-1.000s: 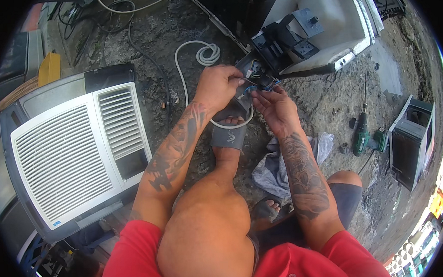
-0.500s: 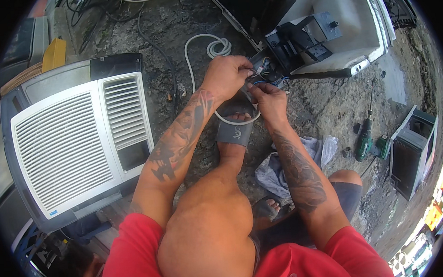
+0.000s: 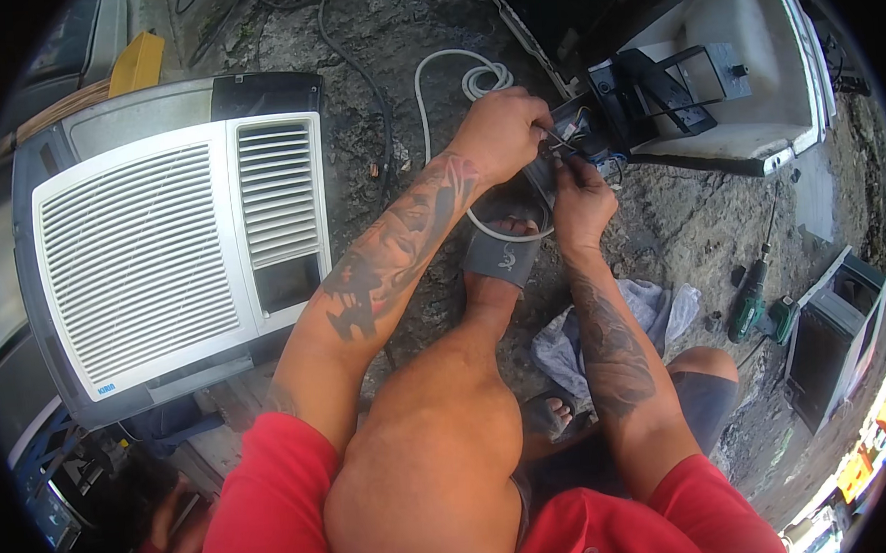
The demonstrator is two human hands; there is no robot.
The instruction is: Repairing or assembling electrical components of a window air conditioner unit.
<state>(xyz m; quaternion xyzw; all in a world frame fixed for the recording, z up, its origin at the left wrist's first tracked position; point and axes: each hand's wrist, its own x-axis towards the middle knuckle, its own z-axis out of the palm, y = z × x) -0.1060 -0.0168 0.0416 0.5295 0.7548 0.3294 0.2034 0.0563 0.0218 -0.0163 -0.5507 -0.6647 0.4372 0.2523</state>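
Over a small dark box (image 3: 585, 109) with loose thin wires, both hands are close together. My left hand (image 3: 504, 135) is closed, its thumb and fingers pinching a thin wire (image 3: 559, 138). Just below and to the right, my right hand (image 3: 584, 207) pinches at the same bunch of wires; its fingertips partly hide what they grip. A white cable (image 3: 421, 107) coils behind my left hand and loops down over my sandalled foot (image 3: 505, 255). Black metal brackets (image 3: 644, 91) stand right beside the box.
A white-fronted window air conditioner (image 3: 142, 262) lies at left. An opened appliance casing (image 3: 752, 60) stands far right. A green cordless drill (image 3: 752, 305), a dark box-shaped unit (image 3: 835, 341) and a grey cloth (image 3: 650, 316) lie on the rough ground. Dark cables (image 3: 357, 66) trail behind.
The whole view has shifted, so most things sit further right and a little higher or lower. Both hands keep their pinch at the wires, with only slight finger movement.
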